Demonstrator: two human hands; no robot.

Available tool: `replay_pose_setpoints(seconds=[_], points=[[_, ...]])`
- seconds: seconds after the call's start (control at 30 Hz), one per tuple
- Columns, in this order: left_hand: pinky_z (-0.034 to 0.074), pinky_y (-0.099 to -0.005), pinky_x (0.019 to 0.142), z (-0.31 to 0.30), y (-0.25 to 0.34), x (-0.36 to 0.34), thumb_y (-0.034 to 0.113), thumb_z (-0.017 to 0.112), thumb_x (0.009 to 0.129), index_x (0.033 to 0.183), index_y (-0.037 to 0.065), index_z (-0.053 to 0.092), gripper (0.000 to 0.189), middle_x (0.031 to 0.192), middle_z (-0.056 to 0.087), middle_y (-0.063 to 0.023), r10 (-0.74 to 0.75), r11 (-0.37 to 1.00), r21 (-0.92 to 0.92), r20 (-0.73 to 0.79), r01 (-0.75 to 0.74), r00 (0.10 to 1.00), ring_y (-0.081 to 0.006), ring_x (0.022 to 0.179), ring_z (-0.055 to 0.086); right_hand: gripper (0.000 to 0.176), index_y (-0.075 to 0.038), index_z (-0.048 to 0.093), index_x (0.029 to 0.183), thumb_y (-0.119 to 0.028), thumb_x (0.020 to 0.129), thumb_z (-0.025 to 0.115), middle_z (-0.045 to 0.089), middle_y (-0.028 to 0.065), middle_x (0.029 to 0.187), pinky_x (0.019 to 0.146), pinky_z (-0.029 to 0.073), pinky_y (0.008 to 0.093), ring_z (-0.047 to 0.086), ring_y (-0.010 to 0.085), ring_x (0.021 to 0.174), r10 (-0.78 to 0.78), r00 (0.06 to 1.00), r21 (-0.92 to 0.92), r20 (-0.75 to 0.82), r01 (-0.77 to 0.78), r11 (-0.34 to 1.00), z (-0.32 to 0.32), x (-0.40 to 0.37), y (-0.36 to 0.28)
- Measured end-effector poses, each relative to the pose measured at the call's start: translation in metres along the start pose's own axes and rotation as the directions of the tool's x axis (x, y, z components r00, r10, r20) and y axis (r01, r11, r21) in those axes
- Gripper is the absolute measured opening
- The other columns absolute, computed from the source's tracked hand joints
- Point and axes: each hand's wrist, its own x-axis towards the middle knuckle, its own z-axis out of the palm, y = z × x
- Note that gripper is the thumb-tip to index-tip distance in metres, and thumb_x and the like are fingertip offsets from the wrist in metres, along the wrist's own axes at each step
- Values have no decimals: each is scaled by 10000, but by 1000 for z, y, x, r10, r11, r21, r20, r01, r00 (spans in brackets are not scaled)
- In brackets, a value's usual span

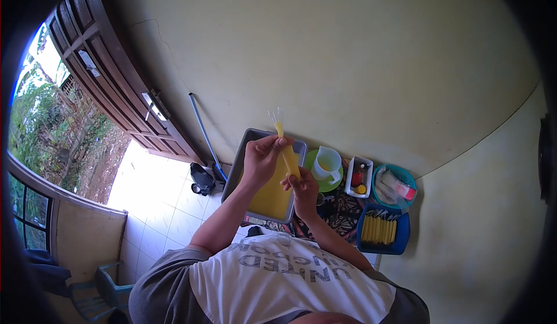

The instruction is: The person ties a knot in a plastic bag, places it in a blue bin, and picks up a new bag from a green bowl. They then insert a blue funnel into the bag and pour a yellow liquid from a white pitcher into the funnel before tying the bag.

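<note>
A narrow clear plastic tube bag filled with yellow liquid (289, 160) is held up between my hands, slightly tilted. My left hand (261, 158) pinches its neck near the top, and the loose open end of the plastic flares above the fingers. Lower down, my right hand (303, 192) has its fingers closed round the bottom part of the bag. Beneath both hands lies a grey rectangular basin (234, 176) holding yellow liquid. Just right of it, a white translucent measuring jug (326, 160) with some yellow liquid stands on a green plate (316, 185).
On the patterned cloth (342, 208), a white tray (359, 176) holds small red and yellow items. A teal basin (413, 179) contains plastic packaging. Several filled yellow bags lie in a blue tub (400, 240). A blue pole (203, 129) leans on the wall by the open door (110, 69).
</note>
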Motion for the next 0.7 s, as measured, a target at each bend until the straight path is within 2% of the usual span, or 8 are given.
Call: replay_pose_setpoints(seconds=[0.13, 0.2, 0.23, 0.3, 0.43, 0.5, 0.6, 0.7], points=[[451, -223, 707, 0, -4, 1, 229, 570, 912, 916, -29, 669, 276, 781, 661, -10, 50, 998, -33, 25, -49, 998, -51, 748, 554, 341, -5, 539, 968, -341, 943, 486, 556, 41, 700, 614, 431, 250, 544, 114, 646, 16, 996, 3, 91, -16, 1000, -6, -2, 12], [450, -226, 721, -1, -5, 2, 233, 571, 912, 915, -27, 670, 278, 786, 662, -11, 43, 997, -64, 45, -41, 998, -53, 757, 554, 480, -18, 529, 990, -474, 947, 387, 491, 16, 688, 650, 407, 269, 533, 139, 652, 259, 872, 480, 415, -452, 752, -18, 0, 18], [448, -228, 732, -3, -8, 3, 237, 575, 909, 920, -26, 671, 280, 788, 664, -11, 40, 997, -75, 57, -35, 998, -54, 763, 555, 480, -18, 529, 990, -474, 947, 387, 491, 16, 688, 650, 407, 269, 533, 139, 652, 260, 872, 479, 414, -452, 752, -22, 2, 21], [447, -230, 743, -3, -12, 4, 241, 578, 907, 924, -25, 672, 282, 790, 665, -10, 33, 996, -84, 70, -27, 997, -55, 769, 555, 540, -31, 524, 976, -540, 930, 352, 490, 20, 726, 647, 405, 281, 533, 152, 670, 261, 741, 521, 618, -635, 570, -27, 7, 26], [449, -252, 772, -4, -12, 5, 248, 586, 897, 924, -18, 681, 284, 816, 676, -36, -15, 999, -44, -21, 14, 1000, -83, 786, 579, 427, -39, 507, 980, -460, 918, 472, 505, 22, 769, 637, 421, 271, 552, 146, 681, 388, 826, 370, 408, -539, 757, -6, 9, -7], [449, -249, 760, -2, -11, 4, 247, 589, 896, 919, -17, 683, 281, 811, 673, -32, -28, 999, -30, -41, 27, 999, -80, 775, 575, 332, -40, 493, 1004, -338, 889, 584, 535, 29, 798, 628, 440, 255, 575, 138, 702, 86, 986, 52, 143, -95, 994, 4, 8, -5], [450, -246, 742, 0, -10, 3, 247, 591, 895, 915, -18, 684, 282, 804, 669, -27, -17, 999, -49, -56, 14, 998, -75, 761, 568, 310, -32, 477, 1022, -230, 855, 648, 555, 44, 818, 625, 454, 242, 590, 134, 742, 102, 988, 19, 117, -105, 994, -2, 10, 1], [452, -217, 689, -1, -10, 4, 216, 576, 907, 927, -25, 674, 261, 782, 670, -19, 38, 999, -31, -44, -39, 998, -43, 731, 550, 299, -34, 486, 1003, -278, 880, 608, 564, 51, 805, 627, 440, 241, 584, 133, 731, 110, 985, 69, 134, -120, 990, -7, 7, 5]])
